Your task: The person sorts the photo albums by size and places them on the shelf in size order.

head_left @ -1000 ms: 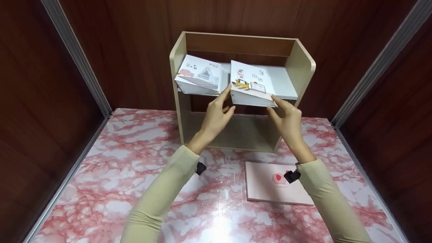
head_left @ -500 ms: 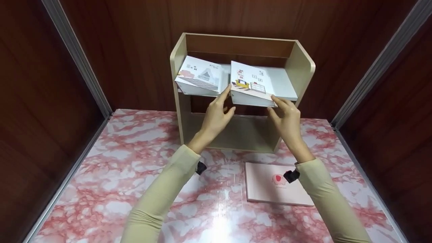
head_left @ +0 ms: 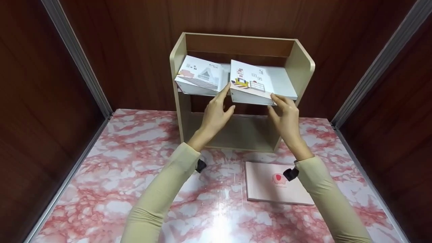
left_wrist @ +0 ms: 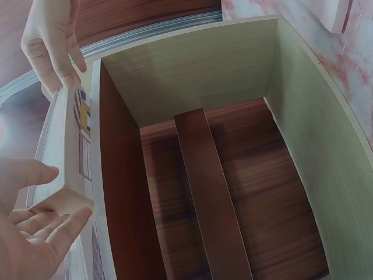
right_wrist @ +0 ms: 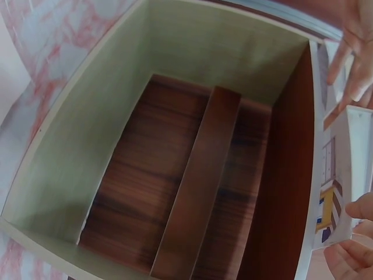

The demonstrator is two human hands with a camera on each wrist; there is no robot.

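Note:
In the head view, a thick white book (head_left: 252, 81) with a yellow vehicle on its cover lies tilted on the upper shelf, its near edge jutting past the front. Straight fingers of my left hand (head_left: 215, 116) touch its left near corner, with the thumb below and apart. My right hand (head_left: 286, 118) pinches the right near corner between bent fingers and thumb. Beside it, to the left, sits another white book (head_left: 201, 75) with a grey building drawn on it. The left wrist view shows the held book's edge (left_wrist: 55, 151) between both hands.
A small wooden bookshelf (head_left: 304, 64) stands at the back of the red-and-white marbled table (head_left: 131, 162). In front of it, a pink book (head_left: 263, 189) with an elephant picture lies flat, partly under my right forearm. Dark wood panels (head_left: 135, 50) enclose the space.
Both hands and the yellow-vehicle book stay almost in place. My right hand has shifted very slightly left and up; the other books have not moved.

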